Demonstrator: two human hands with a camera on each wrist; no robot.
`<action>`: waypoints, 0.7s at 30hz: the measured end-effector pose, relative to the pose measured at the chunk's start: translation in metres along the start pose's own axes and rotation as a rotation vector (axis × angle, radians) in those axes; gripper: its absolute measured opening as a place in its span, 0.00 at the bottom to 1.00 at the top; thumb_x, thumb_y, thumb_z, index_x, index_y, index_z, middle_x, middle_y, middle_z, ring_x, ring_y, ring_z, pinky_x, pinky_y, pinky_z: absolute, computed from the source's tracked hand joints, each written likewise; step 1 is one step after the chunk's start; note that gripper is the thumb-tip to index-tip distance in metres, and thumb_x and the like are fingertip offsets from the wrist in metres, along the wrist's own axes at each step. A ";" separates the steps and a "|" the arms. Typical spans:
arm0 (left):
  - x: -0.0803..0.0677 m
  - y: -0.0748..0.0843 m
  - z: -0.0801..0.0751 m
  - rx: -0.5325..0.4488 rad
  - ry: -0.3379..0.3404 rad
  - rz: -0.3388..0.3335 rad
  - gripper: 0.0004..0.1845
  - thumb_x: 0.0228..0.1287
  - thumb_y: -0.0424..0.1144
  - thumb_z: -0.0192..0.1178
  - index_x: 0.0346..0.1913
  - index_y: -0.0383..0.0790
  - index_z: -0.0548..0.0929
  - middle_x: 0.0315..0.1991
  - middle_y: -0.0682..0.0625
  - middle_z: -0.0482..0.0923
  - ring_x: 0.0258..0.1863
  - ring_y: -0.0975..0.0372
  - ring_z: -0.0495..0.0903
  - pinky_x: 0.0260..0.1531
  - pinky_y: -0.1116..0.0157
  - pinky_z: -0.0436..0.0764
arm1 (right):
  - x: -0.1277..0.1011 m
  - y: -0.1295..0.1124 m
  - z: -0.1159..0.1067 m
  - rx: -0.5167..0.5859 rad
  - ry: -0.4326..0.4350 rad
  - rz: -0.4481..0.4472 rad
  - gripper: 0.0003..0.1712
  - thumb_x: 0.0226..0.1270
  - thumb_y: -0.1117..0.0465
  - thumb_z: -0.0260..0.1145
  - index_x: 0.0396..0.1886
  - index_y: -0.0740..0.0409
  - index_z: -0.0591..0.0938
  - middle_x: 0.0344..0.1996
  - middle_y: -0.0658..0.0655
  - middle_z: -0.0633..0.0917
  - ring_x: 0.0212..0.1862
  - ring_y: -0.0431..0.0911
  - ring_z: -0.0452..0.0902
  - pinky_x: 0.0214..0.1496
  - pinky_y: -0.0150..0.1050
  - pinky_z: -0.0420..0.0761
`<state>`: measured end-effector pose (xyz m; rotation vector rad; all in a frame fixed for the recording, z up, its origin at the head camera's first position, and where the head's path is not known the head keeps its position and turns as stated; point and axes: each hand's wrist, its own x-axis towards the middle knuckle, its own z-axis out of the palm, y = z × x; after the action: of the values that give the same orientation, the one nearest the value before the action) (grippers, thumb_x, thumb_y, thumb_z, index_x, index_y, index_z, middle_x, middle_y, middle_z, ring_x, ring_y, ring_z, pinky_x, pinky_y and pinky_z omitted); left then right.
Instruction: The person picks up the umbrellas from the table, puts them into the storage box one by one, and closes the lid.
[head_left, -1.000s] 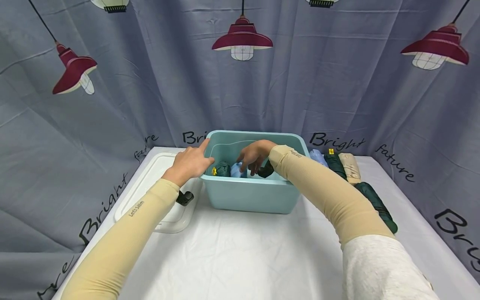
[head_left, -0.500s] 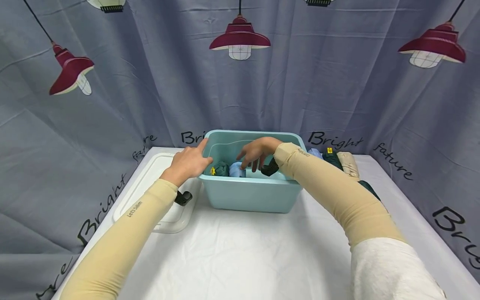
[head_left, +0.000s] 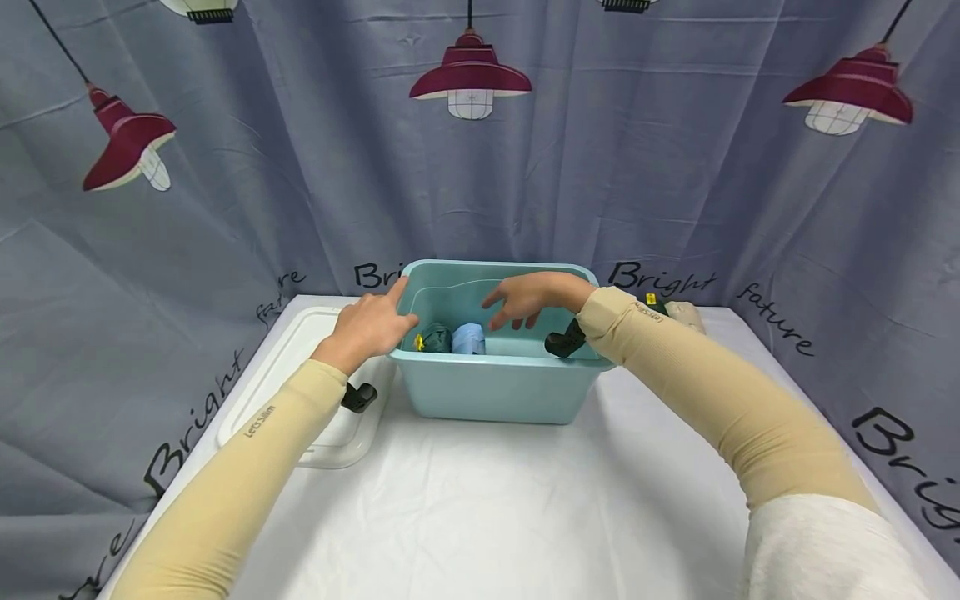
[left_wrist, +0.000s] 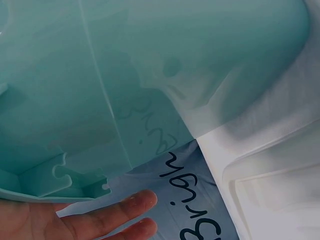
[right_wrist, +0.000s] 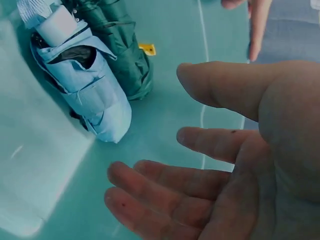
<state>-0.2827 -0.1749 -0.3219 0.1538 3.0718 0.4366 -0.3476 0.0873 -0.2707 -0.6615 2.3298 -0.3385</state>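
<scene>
In the head view a turquoise plastic bin (head_left: 495,387) stands at the back of the table. Inside, at its left end, a dark green folding umbrella (head_left: 437,338) lies beside a light blue one. That light blue folding umbrella (right_wrist: 92,90) shows its pale handle in the right wrist view. My right hand (head_left: 540,296) hovers over the bin's middle, fingers spread and apart from both umbrellas. At the bin's left rim is my left hand (head_left: 369,329), its thumb and forefinger extended; the left wrist view shows straight fingers outside the wall.
A white lid (head_left: 341,446) lies flat left of the bin. Right of the bin, a beige rolled bundle (head_left: 686,315) and a dark green one with a yellow tag (head_left: 651,299) show partly behind my right sleeve. A grey-blue curtain (head_left: 337,167) hangs behind the table.
My right hand has lifted away from the light blue umbrella and moved right, its fingers opening. The left hand stays at the rim. The head view has turned slightly right.
</scene>
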 end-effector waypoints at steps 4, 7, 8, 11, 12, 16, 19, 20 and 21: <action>0.001 -0.001 0.000 -0.001 0.002 0.008 0.42 0.71 0.57 0.47 0.83 0.53 0.43 0.28 0.46 0.77 0.31 0.52 0.78 0.27 0.56 0.72 | -0.014 0.005 0.000 -0.001 0.049 -0.024 0.37 0.74 0.50 0.63 0.78 0.51 0.64 0.62 0.56 0.82 0.58 0.49 0.78 0.56 0.45 0.81; 0.000 -0.001 0.000 0.000 0.005 0.014 0.42 0.71 0.57 0.47 0.83 0.53 0.44 0.27 0.45 0.77 0.30 0.53 0.77 0.27 0.56 0.72 | -0.023 0.011 -0.001 -0.016 0.077 -0.048 0.36 0.75 0.50 0.62 0.78 0.53 0.64 0.61 0.58 0.82 0.55 0.48 0.77 0.55 0.47 0.80; 0.001 -0.001 0.000 -0.001 0.006 0.016 0.42 0.71 0.57 0.47 0.83 0.53 0.44 0.27 0.45 0.76 0.30 0.53 0.77 0.26 0.56 0.72 | -0.026 0.013 -0.001 -0.021 0.088 -0.055 0.36 0.75 0.50 0.62 0.78 0.53 0.65 0.61 0.59 0.82 0.53 0.48 0.77 0.53 0.47 0.80; 0.000 -0.001 0.000 -0.002 0.003 0.013 0.42 0.71 0.57 0.47 0.83 0.54 0.44 0.27 0.46 0.76 0.30 0.53 0.77 0.27 0.56 0.71 | -0.035 0.018 -0.001 -0.026 0.123 -0.072 0.36 0.75 0.51 0.62 0.77 0.55 0.65 0.63 0.61 0.80 0.52 0.48 0.79 0.54 0.48 0.80; 0.000 -0.002 0.000 -0.003 0.003 0.012 0.42 0.71 0.57 0.47 0.83 0.54 0.44 0.26 0.46 0.76 0.29 0.53 0.77 0.27 0.56 0.71 | -0.038 0.019 -0.001 -0.022 0.138 -0.069 0.35 0.75 0.51 0.62 0.77 0.55 0.65 0.63 0.62 0.80 0.52 0.48 0.80 0.55 0.49 0.80; 0.001 -0.002 0.000 -0.010 0.000 0.014 0.42 0.71 0.56 0.46 0.83 0.53 0.43 0.27 0.46 0.76 0.29 0.53 0.76 0.27 0.56 0.71 | -0.053 0.024 0.001 -0.028 0.201 -0.050 0.35 0.74 0.50 0.62 0.77 0.52 0.67 0.66 0.62 0.77 0.57 0.51 0.80 0.61 0.52 0.77; 0.001 -0.002 0.000 -0.011 -0.002 0.018 0.42 0.71 0.56 0.46 0.83 0.53 0.43 0.27 0.46 0.76 0.29 0.53 0.77 0.27 0.56 0.71 | -0.061 0.029 0.003 -0.056 0.246 -0.041 0.34 0.74 0.49 0.62 0.76 0.49 0.68 0.67 0.62 0.76 0.64 0.54 0.76 0.64 0.53 0.75; 0.001 -0.002 0.000 -0.012 -0.004 0.018 0.42 0.71 0.56 0.46 0.83 0.53 0.43 0.28 0.46 0.76 0.29 0.53 0.77 0.26 0.56 0.72 | -0.064 0.030 0.004 -0.065 0.260 -0.043 0.34 0.74 0.49 0.62 0.76 0.49 0.68 0.67 0.62 0.76 0.66 0.55 0.74 0.64 0.54 0.74; 0.001 -0.002 0.000 -0.014 -0.003 0.018 0.42 0.71 0.56 0.46 0.83 0.53 0.43 0.28 0.46 0.77 0.30 0.53 0.77 0.27 0.56 0.72 | -0.067 0.032 0.004 -0.068 0.272 -0.045 0.33 0.74 0.48 0.62 0.76 0.49 0.69 0.67 0.62 0.76 0.67 0.55 0.73 0.64 0.55 0.74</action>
<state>-0.2834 -0.1766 -0.3220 0.1812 3.0662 0.4578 -0.3138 0.1499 -0.2501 -0.7403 2.5976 -0.3919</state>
